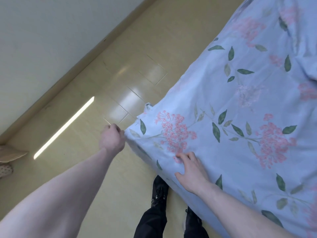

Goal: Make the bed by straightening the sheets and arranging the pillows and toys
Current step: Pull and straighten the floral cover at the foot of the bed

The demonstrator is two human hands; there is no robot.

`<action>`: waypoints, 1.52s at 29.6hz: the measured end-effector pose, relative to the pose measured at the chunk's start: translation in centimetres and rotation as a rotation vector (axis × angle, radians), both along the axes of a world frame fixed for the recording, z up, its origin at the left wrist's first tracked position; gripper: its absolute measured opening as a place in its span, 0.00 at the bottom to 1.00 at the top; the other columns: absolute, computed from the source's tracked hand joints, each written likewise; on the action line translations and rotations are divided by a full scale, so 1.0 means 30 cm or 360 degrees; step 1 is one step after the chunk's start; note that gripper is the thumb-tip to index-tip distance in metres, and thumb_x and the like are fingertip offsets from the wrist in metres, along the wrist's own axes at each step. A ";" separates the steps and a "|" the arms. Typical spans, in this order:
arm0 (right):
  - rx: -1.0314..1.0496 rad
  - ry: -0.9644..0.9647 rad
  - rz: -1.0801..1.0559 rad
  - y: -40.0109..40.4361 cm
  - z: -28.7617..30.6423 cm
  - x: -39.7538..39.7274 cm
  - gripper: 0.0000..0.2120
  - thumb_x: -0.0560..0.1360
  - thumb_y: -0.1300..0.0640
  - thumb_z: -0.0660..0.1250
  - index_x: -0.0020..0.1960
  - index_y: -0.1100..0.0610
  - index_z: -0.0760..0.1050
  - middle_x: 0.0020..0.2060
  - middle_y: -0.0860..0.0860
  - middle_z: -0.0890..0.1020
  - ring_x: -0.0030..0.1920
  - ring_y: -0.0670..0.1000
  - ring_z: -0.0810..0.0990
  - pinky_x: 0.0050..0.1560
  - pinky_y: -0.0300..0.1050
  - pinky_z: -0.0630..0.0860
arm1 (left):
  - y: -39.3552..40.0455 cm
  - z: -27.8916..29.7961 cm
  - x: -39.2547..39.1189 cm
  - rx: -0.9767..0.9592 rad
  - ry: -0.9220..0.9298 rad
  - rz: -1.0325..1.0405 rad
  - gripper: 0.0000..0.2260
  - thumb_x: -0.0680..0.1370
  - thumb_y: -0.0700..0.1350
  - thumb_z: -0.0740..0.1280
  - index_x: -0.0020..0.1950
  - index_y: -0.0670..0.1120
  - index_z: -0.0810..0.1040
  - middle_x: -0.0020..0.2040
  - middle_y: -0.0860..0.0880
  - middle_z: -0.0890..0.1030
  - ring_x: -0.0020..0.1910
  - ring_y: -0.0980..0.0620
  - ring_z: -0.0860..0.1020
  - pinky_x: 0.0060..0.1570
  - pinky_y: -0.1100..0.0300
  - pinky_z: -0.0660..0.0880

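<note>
Left hand [112, 139] pinches sheet [240, 117] corner, right hand [192, 170] flat on it (slippers [6, 158] nr wall).

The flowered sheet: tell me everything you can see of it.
The sheet is pale blue, soft-looking cloth printed with pink flower clusters and green leaves. It covers the bed on the right of the view, mostly flat with soft creases, more rumpled toward the upper right. Its corner hangs over the bed's edge above the tan floor. The left hand grips that corner, fingers curled. The right hand rests on top near the edge, fingers spread.
</note>
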State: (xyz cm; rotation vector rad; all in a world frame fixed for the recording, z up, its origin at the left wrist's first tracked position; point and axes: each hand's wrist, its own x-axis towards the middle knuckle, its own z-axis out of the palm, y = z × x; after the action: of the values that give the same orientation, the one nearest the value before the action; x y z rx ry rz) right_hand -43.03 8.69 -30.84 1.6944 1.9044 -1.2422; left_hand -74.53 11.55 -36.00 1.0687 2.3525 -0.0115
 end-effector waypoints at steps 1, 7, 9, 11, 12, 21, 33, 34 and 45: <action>0.0037 0.0037 -0.0009 0.004 0.005 0.004 0.24 0.76 0.51 0.66 0.69 0.41 0.65 0.61 0.40 0.63 0.64 0.47 0.67 0.63 0.47 0.73 | -0.002 0.005 0.048 0.0141 -0.0017 -0.0118 0.11 0.80 0.49 0.64 0.58 0.44 0.76 0.61 0.42 0.76 0.57 0.39 0.75 0.56 0.49 0.73; 0.0273 -0.0113 -0.0213 0.013 0.004 0.038 0.39 0.77 0.51 0.68 0.81 0.41 0.50 0.79 0.45 0.46 0.79 0.53 0.49 0.77 0.50 0.60 | 0.007 0.089 0.337 0.0340 -0.0327 -0.1494 0.31 0.81 0.55 0.61 0.82 0.55 0.53 0.83 0.51 0.48 0.81 0.42 0.49 0.77 0.44 0.53; 0.0107 -0.0331 -0.0110 -0.025 -0.012 0.058 0.44 0.77 0.47 0.66 0.81 0.41 0.39 0.79 0.46 0.35 0.80 0.58 0.40 0.78 0.56 0.56 | -0.021 0.084 0.368 0.0054 -0.0245 -0.1699 0.36 0.81 0.55 0.59 0.82 0.57 0.41 0.82 0.54 0.37 0.81 0.42 0.39 0.77 0.37 0.48; -0.0146 -0.0506 -0.0064 -0.081 -0.030 0.085 0.48 0.77 0.48 0.65 0.79 0.39 0.31 0.77 0.46 0.28 0.80 0.62 0.35 0.76 0.62 0.59 | -0.064 0.064 0.353 -0.0262 -0.0104 -0.1713 0.40 0.80 0.54 0.60 0.81 0.56 0.33 0.80 0.54 0.30 0.79 0.38 0.33 0.75 0.31 0.48; -0.0261 -0.0548 -0.0074 -0.104 -0.024 0.100 0.49 0.76 0.51 0.65 0.78 0.39 0.29 0.77 0.46 0.26 0.79 0.63 0.34 0.75 0.61 0.61 | -0.084 0.059 0.339 -0.0421 -0.0013 -0.1709 0.44 0.79 0.53 0.62 0.80 0.55 0.29 0.79 0.54 0.27 0.78 0.36 0.31 0.75 0.30 0.49; -0.1093 -0.0547 -0.0084 -0.062 0.262 0.270 0.22 0.73 0.49 0.64 0.67 0.52 0.75 0.60 0.51 0.82 0.34 0.51 0.85 0.41 0.43 0.78 | 0.020 0.407 0.426 -0.1283 0.0145 -0.1679 0.12 0.75 0.42 0.57 0.55 0.46 0.76 0.53 0.48 0.76 0.54 0.47 0.78 0.56 0.56 0.77; -0.0507 -0.0146 -0.0701 -0.145 0.940 0.409 0.30 0.71 0.49 0.60 0.74 0.44 0.68 0.66 0.45 0.77 0.60 0.49 0.79 0.59 0.42 0.75 | -0.053 1.072 0.509 -0.0492 -0.0072 -0.1450 0.18 0.78 0.51 0.61 0.67 0.53 0.76 0.64 0.53 0.79 0.60 0.51 0.78 0.50 0.59 0.73; -0.0485 -0.0105 -0.0740 -0.173 0.976 0.411 0.31 0.70 0.48 0.61 0.74 0.45 0.69 0.63 0.45 0.78 0.57 0.49 0.80 0.58 0.43 0.76 | -0.060 1.127 0.521 -0.0428 -0.0095 -0.1458 0.19 0.78 0.51 0.61 0.68 0.53 0.76 0.65 0.53 0.78 0.60 0.51 0.78 0.49 0.59 0.72; -0.0178 0.0020 -0.1090 -0.494 1.187 0.508 0.30 0.77 0.48 0.64 0.77 0.48 0.64 0.73 0.48 0.70 0.68 0.50 0.73 0.65 0.44 0.72 | -0.164 1.357 0.749 -0.0115 -0.0319 -0.1772 0.18 0.78 0.52 0.65 0.68 0.53 0.77 0.74 0.54 0.71 0.69 0.54 0.73 0.66 0.59 0.70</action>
State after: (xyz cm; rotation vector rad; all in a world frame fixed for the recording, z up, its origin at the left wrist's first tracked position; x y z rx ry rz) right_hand -27.80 -6.14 4.76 2.3704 1.2456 -1.5396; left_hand -52.07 6.62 4.72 2.0644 1.3158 -0.3695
